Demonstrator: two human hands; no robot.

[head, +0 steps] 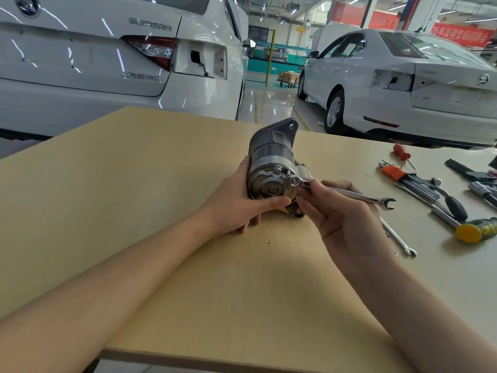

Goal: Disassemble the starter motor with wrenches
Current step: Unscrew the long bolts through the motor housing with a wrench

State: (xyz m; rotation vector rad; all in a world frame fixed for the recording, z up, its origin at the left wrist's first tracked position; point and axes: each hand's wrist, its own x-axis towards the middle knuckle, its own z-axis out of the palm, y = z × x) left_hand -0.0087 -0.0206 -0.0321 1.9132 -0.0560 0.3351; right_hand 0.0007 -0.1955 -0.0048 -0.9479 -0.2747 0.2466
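i brace the starter motor (271, 168) mid-table with my left hand (242, 203) wrapped round it, so my right hand (347, 219), pinching the wrench (347, 194), can turn its end-cap bolt.

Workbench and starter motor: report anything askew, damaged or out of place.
Nothing stands out. The starter motor lies on the table, steadied by the left hand; the right hand holds a wrench at its end cap.
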